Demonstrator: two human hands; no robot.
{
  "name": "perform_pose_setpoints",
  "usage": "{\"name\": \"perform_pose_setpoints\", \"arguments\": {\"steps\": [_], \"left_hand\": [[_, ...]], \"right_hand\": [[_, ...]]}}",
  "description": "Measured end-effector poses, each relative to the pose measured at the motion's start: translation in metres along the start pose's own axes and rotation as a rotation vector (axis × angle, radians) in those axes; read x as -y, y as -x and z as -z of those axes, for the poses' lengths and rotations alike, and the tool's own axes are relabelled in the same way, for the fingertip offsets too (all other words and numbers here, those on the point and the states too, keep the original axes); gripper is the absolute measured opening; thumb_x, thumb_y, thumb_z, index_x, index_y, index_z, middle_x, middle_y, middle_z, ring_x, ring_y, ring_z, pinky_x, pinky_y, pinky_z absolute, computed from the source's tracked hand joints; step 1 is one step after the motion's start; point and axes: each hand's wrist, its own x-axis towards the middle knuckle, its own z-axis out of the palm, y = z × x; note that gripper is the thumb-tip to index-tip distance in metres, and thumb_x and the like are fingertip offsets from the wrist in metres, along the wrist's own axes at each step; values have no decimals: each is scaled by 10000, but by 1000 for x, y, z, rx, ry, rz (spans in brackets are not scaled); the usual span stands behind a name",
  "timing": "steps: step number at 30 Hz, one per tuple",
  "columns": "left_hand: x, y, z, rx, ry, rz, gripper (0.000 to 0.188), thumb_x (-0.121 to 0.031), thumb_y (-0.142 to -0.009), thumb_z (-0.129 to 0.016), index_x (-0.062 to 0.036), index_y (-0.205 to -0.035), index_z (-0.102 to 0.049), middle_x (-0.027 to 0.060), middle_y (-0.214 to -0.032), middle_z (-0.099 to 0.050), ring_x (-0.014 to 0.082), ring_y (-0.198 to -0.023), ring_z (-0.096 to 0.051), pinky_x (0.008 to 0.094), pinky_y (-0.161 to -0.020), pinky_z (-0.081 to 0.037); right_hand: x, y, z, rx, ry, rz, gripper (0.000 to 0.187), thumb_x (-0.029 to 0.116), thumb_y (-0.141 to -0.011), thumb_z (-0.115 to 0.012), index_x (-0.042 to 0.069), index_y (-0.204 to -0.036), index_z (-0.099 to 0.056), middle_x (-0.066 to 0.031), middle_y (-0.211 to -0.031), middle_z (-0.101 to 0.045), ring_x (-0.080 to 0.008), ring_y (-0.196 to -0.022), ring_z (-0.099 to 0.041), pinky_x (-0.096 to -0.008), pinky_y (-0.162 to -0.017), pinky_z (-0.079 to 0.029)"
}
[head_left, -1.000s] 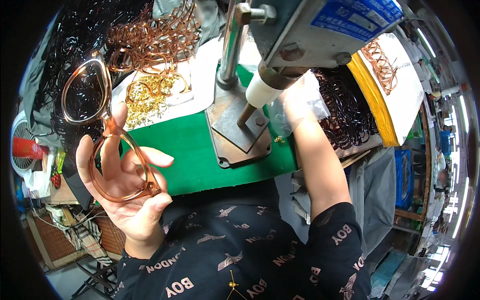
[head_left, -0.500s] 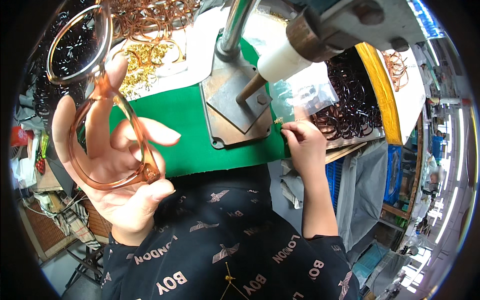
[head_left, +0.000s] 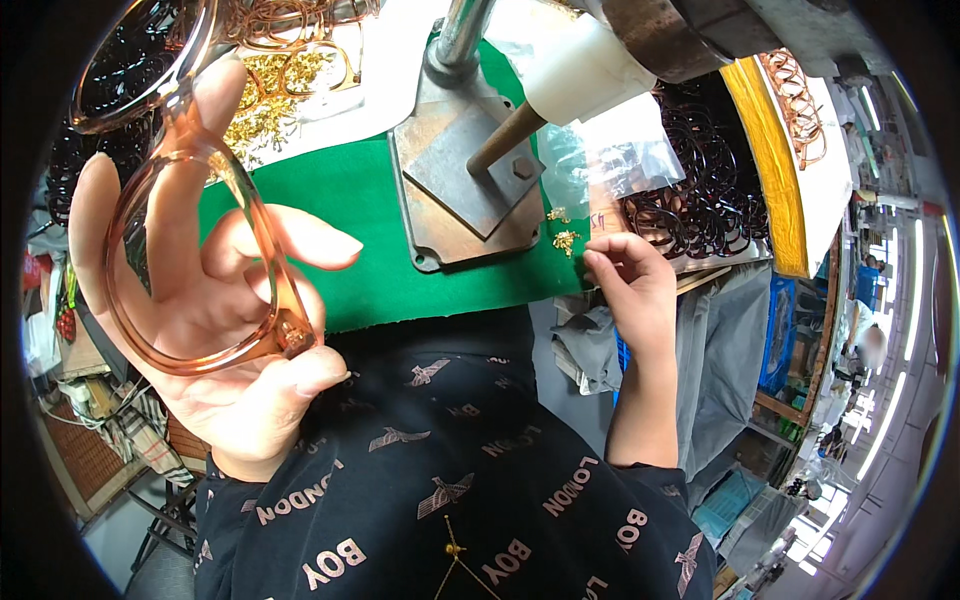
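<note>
In my left hand (head_left: pixel 215 390), an amber see-through eyeglass frame (head_left: pixel 183 122) is held upright at the left. The thumb presses near its lower corner, and the other fingers spread behind the rims. My right hand (head_left: pixel 642 295) is at the right edge of the green mat (head_left: pixel 350 235), thumb and forefinger pinched together. Anything between those fingertips is too small to make out. Just left of them lies a little heap of tiny gold-coloured parts (head_left: pixel 566 242). Between my hands stands a metal press base (head_left: pixel 425 215) with a square plate (head_left: pixel 450 170) under a thin rod (head_left: pixel 508 138).
The press's white sleeve (head_left: pixel 585 80) and post (head_left: pixel 465 35) rise above the mat. More gold parts (head_left: pixel 262 110) and amber frames (head_left: pixel 285 25) lie at the back left. A clear plastic bag (head_left: pixel 635 165), dark frames (head_left: pixel 710 205) and a yellow-wrapped edge (head_left: pixel 770 170) are at the right.
My right hand has drawn back slightly to the right, uncovering more of the gold parts. The left hand still holds the frame, a little farther left in view. The whole view has shifted slightly.
</note>
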Motion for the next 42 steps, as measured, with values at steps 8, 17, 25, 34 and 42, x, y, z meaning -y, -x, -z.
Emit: {"name": "perform_pose_setpoints", "arguments": {"steps": [8, 17, 25, 34, 42], "left_hand": [[1, 4, -2, -26, 44, 21, 919, -156, -655, -802, -138, -1392, -253, 332, -1388, -225, 189, -783, -607, 157, -461, -466], [2, 6, -9, -48, 85, 90, 988, -138, -636, -806, -157, -1407, -188, 340, -1386, -218, 199, -801, -612, 148, -475, -451], [24, 12, -16, 185, 217, 119, 996, 91, -648, -709, -161, -1404, -111, 277, -1414, -213, 258, -1003, -564, 193, -616, -492], [36, 14, -34, 212, 165, -45, 875, 112, -702, -642, -108, -1372, -123, 302, -1403, -183, 338, -1145, -479, 244, -657, -531], [41, 17, -38, 142, 4, -194, 848, 140, -671, -657, -141, -1341, -221, 283, -1400, -207, 378, -1159, -476, 286, -651, -564]], "right_hand": [[12, -5, -4, 84, 464, -44, 76, 81, -783, -616, 5, -796, -609, -106, -651, -594, -183, -578, -571, -287, -573, -449], [15, -7, -14, 61, 689, 300, 78, 63, -786, -598, -12, -782, -577, -155, -712, -585, -291, -659, -570, -357, -606, -443], [24, 0, -17, 123, 800, 241, 61, 50, -792, -565, -1, -772, -537, -187, -772, -564, -359, -747, -560, -418, -672, -451], [130, 30, -43, 91, -12, 483, 107, -22, -739, -623, 5, -834, -581, -105, -849, -628, -210, -777, -611, -280, -724, -466], [142, 28, -54, 23, 139, 609, 138, -38, -719, -651, -2, -822, -567, -106, -806, -616, -229, -699, -605, -286, -650, -478]]}}
